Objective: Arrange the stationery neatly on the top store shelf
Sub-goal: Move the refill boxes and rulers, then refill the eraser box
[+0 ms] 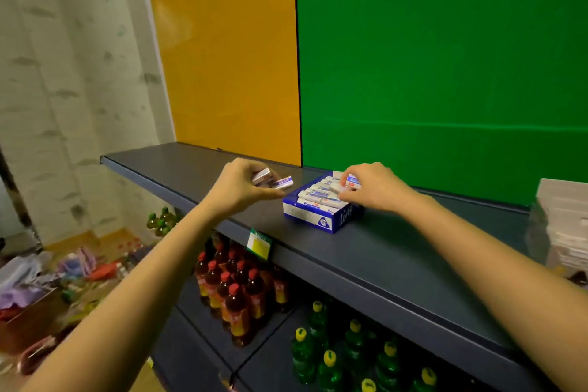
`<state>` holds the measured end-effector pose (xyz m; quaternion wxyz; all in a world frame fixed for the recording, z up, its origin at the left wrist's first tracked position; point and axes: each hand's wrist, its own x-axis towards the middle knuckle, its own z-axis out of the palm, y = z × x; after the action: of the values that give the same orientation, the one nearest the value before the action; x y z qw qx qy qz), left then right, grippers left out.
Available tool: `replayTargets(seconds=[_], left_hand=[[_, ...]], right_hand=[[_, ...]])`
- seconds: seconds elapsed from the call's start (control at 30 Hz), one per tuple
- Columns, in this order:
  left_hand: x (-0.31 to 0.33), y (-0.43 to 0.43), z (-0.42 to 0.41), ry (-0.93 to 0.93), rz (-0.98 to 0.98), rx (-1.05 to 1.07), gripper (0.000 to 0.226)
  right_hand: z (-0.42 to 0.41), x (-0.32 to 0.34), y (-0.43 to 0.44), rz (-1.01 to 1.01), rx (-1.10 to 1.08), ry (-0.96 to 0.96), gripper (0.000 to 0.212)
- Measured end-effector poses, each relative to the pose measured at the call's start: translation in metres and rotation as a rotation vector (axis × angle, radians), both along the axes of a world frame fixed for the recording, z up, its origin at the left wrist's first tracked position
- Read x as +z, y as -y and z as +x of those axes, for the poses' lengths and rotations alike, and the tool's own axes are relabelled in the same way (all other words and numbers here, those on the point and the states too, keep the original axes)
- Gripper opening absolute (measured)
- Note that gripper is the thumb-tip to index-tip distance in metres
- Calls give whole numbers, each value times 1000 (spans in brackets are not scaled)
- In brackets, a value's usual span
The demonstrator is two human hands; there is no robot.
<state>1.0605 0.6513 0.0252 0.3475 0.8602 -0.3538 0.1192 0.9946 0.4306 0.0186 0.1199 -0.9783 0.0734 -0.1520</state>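
A blue and white box (321,221) of wrapped white erasers (318,197) stands on the dark top shelf (381,251), in front of the green back panel. My left hand (241,184) hovers just left of the box and grips two loose erasers (273,180) between thumb and fingers. My right hand (372,188) rests over the far right corner of the box, its fingertips pinching one eraser (350,182) that lies among the rows inside.
A stack of white packs (563,226) stands at the shelf's right end. A yellow-green price tag (259,243) hangs from the front edge. Red-capped and yellow-capped bottles fill the lower shelves. Clutter lies on the floor at the left.
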Motion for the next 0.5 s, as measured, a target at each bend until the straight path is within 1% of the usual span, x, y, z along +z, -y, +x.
replayTargets(seconds=[0.1, 0.23, 0.33, 0.5], left_hand=[[-5, 14, 34, -20, 28, -93, 19], [-9, 30, 74, -22, 76, -222, 24], [-10, 41, 93, -24, 98, -314, 26], [-14, 56, 114, -52, 181, -471, 26]], right_hand=[[10, -4, -2, 25, -46, 22, 31], [24, -7, -9, 67, -120, 32, 29], [32, -9, -17, 103, -157, 28, 28], [35, -13, -25, 179, -202, 93, 24]])
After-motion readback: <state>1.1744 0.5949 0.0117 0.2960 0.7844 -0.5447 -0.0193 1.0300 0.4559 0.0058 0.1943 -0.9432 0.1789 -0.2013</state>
